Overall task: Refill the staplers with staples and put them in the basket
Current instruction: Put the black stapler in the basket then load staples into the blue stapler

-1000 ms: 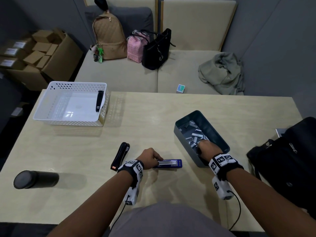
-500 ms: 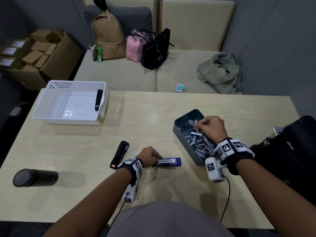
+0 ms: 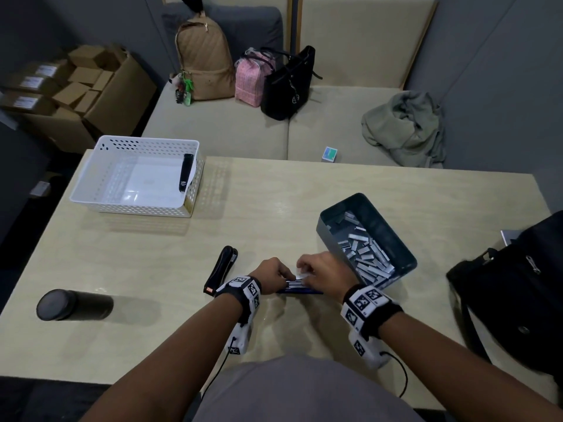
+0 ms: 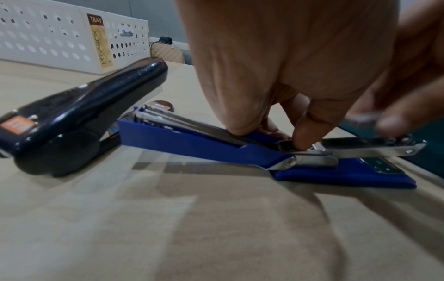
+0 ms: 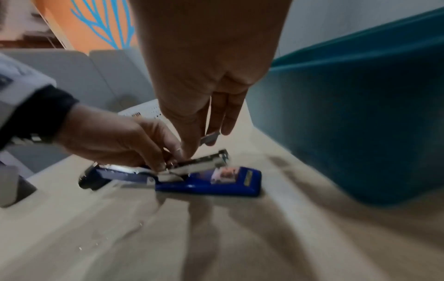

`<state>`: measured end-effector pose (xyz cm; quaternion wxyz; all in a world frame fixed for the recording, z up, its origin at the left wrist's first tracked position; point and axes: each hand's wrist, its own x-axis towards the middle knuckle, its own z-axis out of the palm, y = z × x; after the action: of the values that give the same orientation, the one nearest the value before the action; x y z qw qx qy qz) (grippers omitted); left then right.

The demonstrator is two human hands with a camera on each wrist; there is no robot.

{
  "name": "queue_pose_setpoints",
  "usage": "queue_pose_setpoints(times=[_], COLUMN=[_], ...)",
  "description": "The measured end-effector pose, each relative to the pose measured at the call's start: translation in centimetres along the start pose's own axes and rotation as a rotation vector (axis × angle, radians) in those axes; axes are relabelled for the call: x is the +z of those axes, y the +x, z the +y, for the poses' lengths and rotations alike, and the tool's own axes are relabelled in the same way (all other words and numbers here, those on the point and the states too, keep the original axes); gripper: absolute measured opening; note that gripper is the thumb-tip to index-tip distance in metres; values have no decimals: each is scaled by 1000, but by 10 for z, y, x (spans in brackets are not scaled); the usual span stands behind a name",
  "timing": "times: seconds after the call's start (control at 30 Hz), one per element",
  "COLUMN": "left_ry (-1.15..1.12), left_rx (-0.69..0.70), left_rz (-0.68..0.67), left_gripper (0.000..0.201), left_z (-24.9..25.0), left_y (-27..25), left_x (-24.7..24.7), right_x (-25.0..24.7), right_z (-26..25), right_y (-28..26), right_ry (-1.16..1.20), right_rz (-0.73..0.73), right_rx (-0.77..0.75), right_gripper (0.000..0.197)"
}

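A blue stapler [image 3: 300,288] lies swung open on the table in front of me. My left hand [image 3: 283,276] grips its metal magazine [image 4: 192,123], fingers curled down onto the hinge end. Just above the open channel, my right hand [image 3: 305,271] pinches a short strip of staples [image 5: 210,137]. A black stapler [image 3: 222,268] lies shut just left of my left wrist. At the far left of the table, the white basket [image 3: 134,142] holds another black stapler [image 3: 185,172]. A dark teal tin [image 3: 322,229] with several loose staple strips [image 3: 365,257] stands right of my hands.
A black bottle [image 3: 73,304] lies on its side near the table's front left. A black bag [image 3: 515,293] sits at the right edge. Behind the table, a sofa holds several bags [image 3: 202,59] and a grey cloth [image 3: 405,126].
My right hand has come out of the tin and moved left to the blue stapler with a strip of staples pinched in it. My left hand has stayed on the stapler.
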<state>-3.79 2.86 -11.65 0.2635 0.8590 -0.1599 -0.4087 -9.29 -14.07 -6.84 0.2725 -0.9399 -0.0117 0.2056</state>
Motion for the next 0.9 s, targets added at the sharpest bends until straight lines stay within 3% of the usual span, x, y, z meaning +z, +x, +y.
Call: queue_pose_setpoints(times=[0.53,0.9], left_ry=[-26,-26], left_rx=[8,8], left_rz=[-21,-17], left_gripper=[28,30], left_z=[-5,-5], left_y=[4,3], left_x=[1,1], right_x=[35,31], right_z=[7,4], right_y=[-5,1], right_ry=[-148,-205], right_rz=[59,-13], right_rx=[4,-8], right_gripper=[18,18])
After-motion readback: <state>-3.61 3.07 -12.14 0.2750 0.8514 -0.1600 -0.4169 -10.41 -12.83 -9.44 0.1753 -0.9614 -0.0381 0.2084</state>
